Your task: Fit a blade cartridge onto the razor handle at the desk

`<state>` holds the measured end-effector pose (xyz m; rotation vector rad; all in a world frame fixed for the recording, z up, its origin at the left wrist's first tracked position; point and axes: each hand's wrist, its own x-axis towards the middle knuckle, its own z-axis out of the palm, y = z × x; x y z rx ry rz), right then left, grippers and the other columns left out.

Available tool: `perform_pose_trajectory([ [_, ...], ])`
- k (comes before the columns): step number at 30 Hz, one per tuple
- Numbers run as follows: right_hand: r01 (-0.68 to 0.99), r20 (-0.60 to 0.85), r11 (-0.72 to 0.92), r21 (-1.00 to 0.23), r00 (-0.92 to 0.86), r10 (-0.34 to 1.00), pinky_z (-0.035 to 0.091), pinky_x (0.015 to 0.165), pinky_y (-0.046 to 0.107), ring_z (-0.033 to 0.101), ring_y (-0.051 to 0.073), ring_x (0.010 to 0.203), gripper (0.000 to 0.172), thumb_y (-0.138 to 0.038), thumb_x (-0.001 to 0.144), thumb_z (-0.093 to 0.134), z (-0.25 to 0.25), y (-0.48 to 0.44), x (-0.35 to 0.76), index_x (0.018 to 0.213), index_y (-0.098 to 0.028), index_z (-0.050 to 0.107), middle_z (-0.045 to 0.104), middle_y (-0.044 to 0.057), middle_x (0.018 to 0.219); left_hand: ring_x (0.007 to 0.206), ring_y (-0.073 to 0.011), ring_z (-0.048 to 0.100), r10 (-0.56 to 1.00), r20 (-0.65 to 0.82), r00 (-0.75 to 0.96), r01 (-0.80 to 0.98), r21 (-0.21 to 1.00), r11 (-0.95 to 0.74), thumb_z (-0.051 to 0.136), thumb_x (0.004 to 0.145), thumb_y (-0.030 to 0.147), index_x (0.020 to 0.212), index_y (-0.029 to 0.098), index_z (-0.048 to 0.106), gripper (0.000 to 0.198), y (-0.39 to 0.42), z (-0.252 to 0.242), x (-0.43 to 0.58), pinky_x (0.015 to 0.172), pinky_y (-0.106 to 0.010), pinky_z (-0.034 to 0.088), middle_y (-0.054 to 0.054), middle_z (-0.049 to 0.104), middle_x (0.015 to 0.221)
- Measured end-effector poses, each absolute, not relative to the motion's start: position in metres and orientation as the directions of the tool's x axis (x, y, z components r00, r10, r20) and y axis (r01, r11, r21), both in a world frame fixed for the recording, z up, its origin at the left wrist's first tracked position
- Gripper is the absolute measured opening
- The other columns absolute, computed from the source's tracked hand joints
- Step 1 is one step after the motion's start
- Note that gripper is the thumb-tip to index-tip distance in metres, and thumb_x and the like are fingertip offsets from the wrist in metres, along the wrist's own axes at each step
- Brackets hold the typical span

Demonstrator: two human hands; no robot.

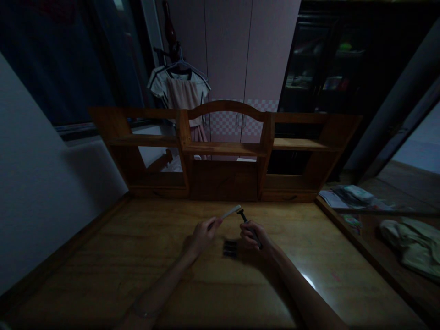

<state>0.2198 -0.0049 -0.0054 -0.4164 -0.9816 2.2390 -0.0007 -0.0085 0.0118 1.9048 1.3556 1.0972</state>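
Note:
My left hand (203, 234) is closed around one end of a slim pale stick (229, 212), shaped somewhat like a toothbrush; the dim light hides its exact kind. My right hand (256, 234) grips the dark handle of a razor (244, 217), its head pointing up and away from me. The stick's far tip meets or nearly meets the razor head; I cannot tell whether they touch. Below and between both hands, a small black piece with several dark bars (230, 248), like a razor cartridge holder, lies on the wooden desk (154, 275).
A wooden shelf unit (225, 148) rises along the desk's far edge. A white wall (51, 183) borders the left side. Beyond the right edge lie papers and plastic bags (354, 196) and a pale cloth bundle (412, 243). Clothes (180, 89) hang behind the shelf.

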Motion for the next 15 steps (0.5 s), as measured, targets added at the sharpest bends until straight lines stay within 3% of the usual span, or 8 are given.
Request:
perform_pose_trajectory([
  [11,-0.444,-0.016,-0.525,-0.726,-0.752,0.659,0.019,0.030,0.018,0.023,0.006,0.026,0.033,-0.033,0.082,0.046,-0.0030,-0.0040,0.2204,0.056,-0.020,0.031,0.036,-0.007,0.035,0.063,-0.0127,0.049,0.930,0.300,0.211,0.464,0.807,-0.365,0.039,0.087,0.048,0.076,0.014,0.061,0.041,-0.0115,0.0132,0.0007,0.058,-0.021,0.033,0.000,0.056,0.066],
  [15,-0.459,-0.004,-0.536,-0.708,-0.757,0.654,0.020,0.030,0.018,0.023,0.006,0.026,0.032,-0.033,0.083,0.044,-0.0080,-0.0022,0.2215,0.056,-0.020,0.032,0.035,-0.007,0.035,0.062,-0.0131,0.050,0.940,0.300,0.160,0.487,0.804,-0.340,0.040,0.086,0.049,0.081,0.014,0.063,0.042,-0.0118,0.0128,0.0011,0.058,-0.021,0.034,-0.001,0.059,0.068],
])
